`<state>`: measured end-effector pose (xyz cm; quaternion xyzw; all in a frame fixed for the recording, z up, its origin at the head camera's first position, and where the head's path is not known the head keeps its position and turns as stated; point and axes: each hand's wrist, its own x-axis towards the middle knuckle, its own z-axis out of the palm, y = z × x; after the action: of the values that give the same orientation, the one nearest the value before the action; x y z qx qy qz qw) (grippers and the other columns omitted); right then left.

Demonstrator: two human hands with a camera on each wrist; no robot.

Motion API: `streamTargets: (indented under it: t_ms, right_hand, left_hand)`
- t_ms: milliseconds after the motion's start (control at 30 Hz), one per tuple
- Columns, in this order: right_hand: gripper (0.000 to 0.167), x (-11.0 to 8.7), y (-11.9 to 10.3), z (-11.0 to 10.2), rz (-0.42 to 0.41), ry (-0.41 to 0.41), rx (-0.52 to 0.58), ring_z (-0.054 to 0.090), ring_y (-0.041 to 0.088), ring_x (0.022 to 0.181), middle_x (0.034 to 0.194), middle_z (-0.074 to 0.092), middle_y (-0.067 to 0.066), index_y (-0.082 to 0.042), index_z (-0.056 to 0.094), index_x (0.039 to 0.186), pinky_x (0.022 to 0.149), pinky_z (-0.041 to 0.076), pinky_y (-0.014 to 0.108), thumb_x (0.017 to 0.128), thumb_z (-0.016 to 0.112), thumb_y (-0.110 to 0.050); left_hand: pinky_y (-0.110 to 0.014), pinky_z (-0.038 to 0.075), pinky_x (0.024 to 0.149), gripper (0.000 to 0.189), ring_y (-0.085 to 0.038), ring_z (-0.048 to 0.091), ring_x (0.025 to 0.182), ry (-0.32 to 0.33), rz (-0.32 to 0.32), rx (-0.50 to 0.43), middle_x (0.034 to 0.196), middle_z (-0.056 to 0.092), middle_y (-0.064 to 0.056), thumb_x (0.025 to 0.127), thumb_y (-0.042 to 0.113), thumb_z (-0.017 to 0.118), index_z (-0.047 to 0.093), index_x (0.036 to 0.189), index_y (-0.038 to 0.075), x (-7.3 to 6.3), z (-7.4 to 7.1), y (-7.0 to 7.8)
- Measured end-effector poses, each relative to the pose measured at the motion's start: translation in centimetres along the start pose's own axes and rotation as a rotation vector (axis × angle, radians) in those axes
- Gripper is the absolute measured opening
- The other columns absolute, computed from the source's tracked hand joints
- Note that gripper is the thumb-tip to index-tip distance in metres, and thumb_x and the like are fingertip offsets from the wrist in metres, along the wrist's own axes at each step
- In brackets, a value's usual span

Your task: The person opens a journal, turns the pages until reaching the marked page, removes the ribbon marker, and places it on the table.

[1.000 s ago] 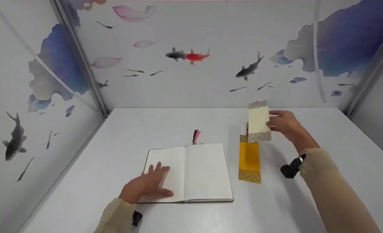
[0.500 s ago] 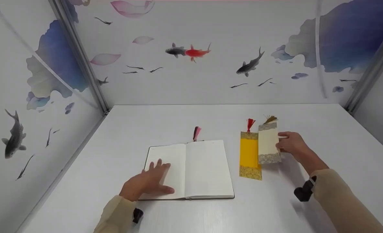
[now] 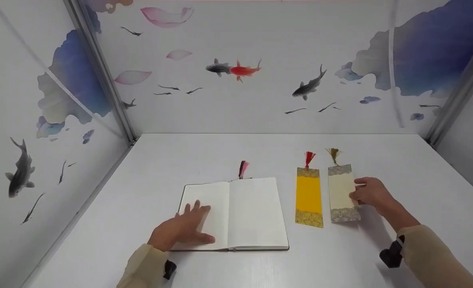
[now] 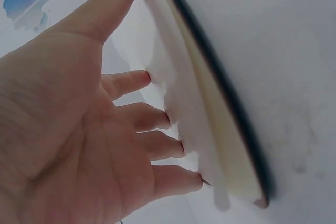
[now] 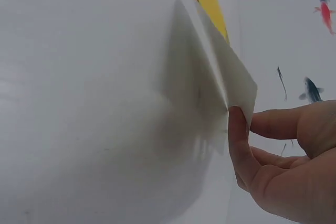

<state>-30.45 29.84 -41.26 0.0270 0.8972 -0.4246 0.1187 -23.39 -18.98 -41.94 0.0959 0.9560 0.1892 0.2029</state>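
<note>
An open notebook point(image 3: 256, 212) with blank pages lies on the white table. My left hand point(image 3: 182, 226) rests on its left page with fingers spread; in the left wrist view, the fingertips touch the paper above the dark cover. At the right, my right hand point(image 3: 372, 194) pinches the right edge of a cream bookmark point(image 3: 340, 190) with grey patterned ends and a brown-gold tassel point(image 3: 334, 155). Seen from the right wrist, this bookmark point(image 5: 239, 82) tilts just over the table, its held edge raised. A yellow bookmark point(image 3: 308, 194) with a red tassel point(image 3: 309, 159) lies between it and the notebook.
A dark and pink ribbon or tassel point(image 3: 243, 169) sticks out from the notebook's top edge. White panels point(image 3: 260, 112) printed with fish and petals enclose the back and sides, with metal posts point(image 3: 100, 72) at the corners.
My right hand has carried the cream bookmark right, toward me and down, from over the yellow bookmark to beside it. The yellow bookmark is now fully uncovered. My left hand has stayed put.
</note>
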Motion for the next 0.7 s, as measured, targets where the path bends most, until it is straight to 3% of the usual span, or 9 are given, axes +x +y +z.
streamTargets:
  t_ms: [100, 267, 400, 500, 600, 700]
  right_hand:
    - [0.071, -0.2, 0.4, 0.5, 0.001, 0.007, -0.069, 0.067, 0.036, 0.105, 0.143, 0.034, 0.047, 0.024, 0.024, 0.145, 0.086, 0.057, 0.042, 0.095, 0.060, -0.010]
    - [0.076, -0.4, 0.5, 1.2, 0.013, 0.017, -0.216, 0.053, 0.053, 0.122, 0.140, 0.038, 0.047, 0.026, 0.027, 0.141, 0.094, 0.052, 0.052, 0.093, 0.065, -0.018]
    - [0.079, -0.5, 0.6, 1.7, -0.007, 0.032, -0.323, 0.052, 0.054, 0.119, 0.136, 0.043, 0.047, 0.029, 0.030, 0.136, 0.094, 0.051, 0.054, 0.091, 0.069, -0.023]
    - [0.077, -0.6, 0.6, 2.2, -0.015, 0.041, -0.344, 0.066, 0.043, 0.090, 0.121, 0.052, 0.045, 0.030, 0.031, 0.133, 0.079, 0.057, 0.047, 0.091, 0.070, -0.022]
    - [0.065, -0.8, 0.1, 2.7, 0.004, 0.047, -0.333, 0.064, 0.026, 0.057, 0.097, 0.058, 0.034, 0.026, 0.038, 0.124, 0.058, 0.055, 0.035, 0.090, 0.071, -0.019]
    - [0.051, -0.8, -0.5, 3.2, 0.036, 0.049, -0.336, 0.058, 0.019, 0.049, 0.083, 0.053, 0.020, 0.018, 0.044, 0.111, 0.049, 0.051, 0.029, 0.090, 0.072, -0.019]
  left_hand:
    - [-0.067, 0.015, 0.121, 0.095, -0.047, 0.007, 0.155, 0.010, -0.004, 0.004, 0.168, 0.010, -0.023, 0.086, 0.045, 0.077, 0.028, 0.159, 0.010, 0.1, 0.2, 0.0]
    - [-0.068, 0.014, 0.120, 0.095, -0.047, 0.007, 0.155, 0.019, -0.004, -0.002, 0.168, 0.010, -0.023, 0.085, 0.044, 0.078, 0.028, 0.158, 0.010, 0.0, 0.3, -0.1]
    - [-0.068, 0.015, 0.120, 0.095, -0.047, 0.007, 0.155, 0.008, -0.007, 0.009, 0.168, 0.011, -0.023, 0.085, 0.045, 0.078, 0.028, 0.158, 0.011, 0.1, 0.6, -0.2]
    - [-0.068, 0.014, 0.120, 0.095, -0.047, 0.007, 0.155, 0.003, -0.002, 0.010, 0.168, 0.010, -0.023, 0.085, 0.045, 0.078, 0.028, 0.158, 0.011, 0.2, 0.8, -0.2]
    - [-0.069, 0.015, 0.120, 0.094, -0.047, 0.008, 0.155, 0.014, 0.004, 0.012, 0.168, 0.011, -0.023, 0.085, 0.044, 0.078, 0.028, 0.158, 0.010, 0.1, 0.7, -0.2]
    - [-0.068, 0.016, 0.120, 0.094, -0.047, 0.009, 0.154, 0.019, 0.002, 0.015, 0.167, 0.012, -0.023, 0.086, 0.044, 0.077, 0.028, 0.158, 0.010, -0.1, 0.5, -0.2]
